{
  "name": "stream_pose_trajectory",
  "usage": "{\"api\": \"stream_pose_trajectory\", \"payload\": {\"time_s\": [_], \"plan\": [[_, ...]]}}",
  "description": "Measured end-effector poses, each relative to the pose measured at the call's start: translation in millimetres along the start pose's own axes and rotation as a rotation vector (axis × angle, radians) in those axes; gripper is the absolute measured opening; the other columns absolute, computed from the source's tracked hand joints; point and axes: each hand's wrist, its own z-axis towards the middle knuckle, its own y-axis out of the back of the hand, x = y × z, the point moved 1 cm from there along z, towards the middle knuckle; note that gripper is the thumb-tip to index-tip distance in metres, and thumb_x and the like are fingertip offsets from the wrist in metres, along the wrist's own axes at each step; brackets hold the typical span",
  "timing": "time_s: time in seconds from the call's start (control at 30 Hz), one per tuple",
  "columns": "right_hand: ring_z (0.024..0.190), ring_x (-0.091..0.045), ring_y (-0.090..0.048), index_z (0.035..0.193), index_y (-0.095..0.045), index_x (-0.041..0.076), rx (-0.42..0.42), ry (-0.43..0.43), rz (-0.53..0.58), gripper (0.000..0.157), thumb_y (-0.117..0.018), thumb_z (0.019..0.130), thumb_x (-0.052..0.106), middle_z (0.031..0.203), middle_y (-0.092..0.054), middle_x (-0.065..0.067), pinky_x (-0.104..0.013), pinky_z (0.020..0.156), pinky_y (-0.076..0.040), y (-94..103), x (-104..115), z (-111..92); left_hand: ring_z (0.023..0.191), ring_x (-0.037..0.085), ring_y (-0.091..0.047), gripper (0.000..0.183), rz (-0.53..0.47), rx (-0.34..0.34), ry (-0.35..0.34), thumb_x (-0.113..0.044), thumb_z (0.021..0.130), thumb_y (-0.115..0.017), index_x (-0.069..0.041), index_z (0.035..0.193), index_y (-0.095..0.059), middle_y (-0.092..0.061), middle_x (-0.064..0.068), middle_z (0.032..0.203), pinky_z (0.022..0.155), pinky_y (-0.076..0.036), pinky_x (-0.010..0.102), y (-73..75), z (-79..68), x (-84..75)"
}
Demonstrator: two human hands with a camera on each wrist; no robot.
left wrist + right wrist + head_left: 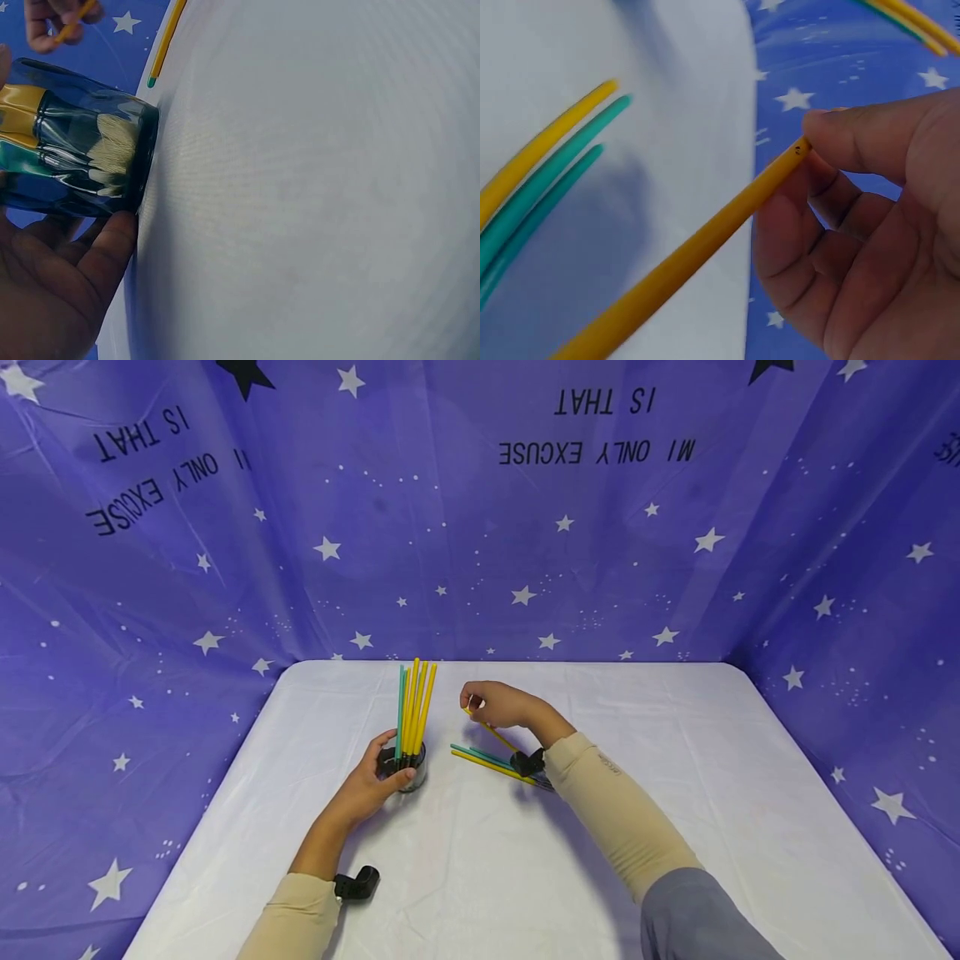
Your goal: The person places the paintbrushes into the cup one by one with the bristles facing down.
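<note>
My left hand (369,789) grips a dark see-through cup (421,773), its thumb and fingers around the sides. Several yellow and green paintbrushes (417,710) stand in the cup with handles up; the left wrist view shows their pale bristles (114,146) through the wall. To the right of the cup, my right hand (501,703) pinches the handle end of a yellow paintbrush (705,247) between thumb and fingers. That brush slants down toward the wrist, and its bristle end is hidden in the head view.
Below the right hand, a yellow paintbrush (487,766) and two green paintbrushes (562,169) lie on the white table (465,877). Purple star-printed cloth (450,527) hangs behind and at both sides. A black wrist camera (358,883) sits on the left forearm.
</note>
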Motion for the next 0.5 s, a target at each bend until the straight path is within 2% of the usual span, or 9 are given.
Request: {"api": "stream_pose_trajectory", "payload": {"time_s": [0.1,0.23,0.37,0.5], "plan": [[0.081,-0.022,-0.055,0.107,-0.056,0.008,-0.052,0.018,0.064,0.013,-0.056,0.097,-0.001,0.099,-0.056,-0.009,-0.039,0.070,-0.052,5.5,7.5,-4.1,0.142,0.045,-0.028,0.087,0.025,-0.005,0.008,-0.042,0.090,-0.072,-0.027,0.156,-0.019,-0.034,0.027,0.153,0.111,-0.019,0.065,0.4,-0.8,-1.0],[0.081,-0.023,-0.057,0.107,-0.054,0.008,-0.158,0.030,0.183,0.011,-0.055,0.098,0.001,0.099,-0.055,-0.010,-0.048,0.075,-0.054,9.0,14.3,-8.0,0.142,0.045,-0.028,0.088,0.038,-0.002,0.013,-0.044,0.090,-0.072,-0.026,0.157,-0.018,-0.033,0.027,0.153,0.110,-0.019,0.066,0.3,-0.4,-0.5],[0.083,-0.023,-0.058,0.109,-0.053,0.006,-0.302,0.045,0.325,0.011,-0.054,0.099,0.001,0.101,-0.054,-0.010,-0.048,0.075,-0.054,10.0,20.7,-10.7,0.142,0.045,-0.027,0.089,0.042,-0.001,0.026,-0.046,0.089,-0.072,-0.028,0.157,-0.018,-0.031,0.026,0.155,0.110,-0.019,0.066,0.1,0.0,0.0],[0.084,-0.021,-0.059,0.110,-0.053,0.004,-0.448,0.068,0.455,0.014,-0.056,0.098,0.000,0.100,-0.054,-0.010,-0.040,0.071,-0.055,9.4,29.2,-13.6,0.143,0.045,-0.026,0.087,0.038,-0.005,0.037,-0.044,0.089,-0.072,-0.029,0.156,-0.018,-0.029,0.025,0.156,0.110,-0.019,0.066,-0.1,0.1,0.0]]}}
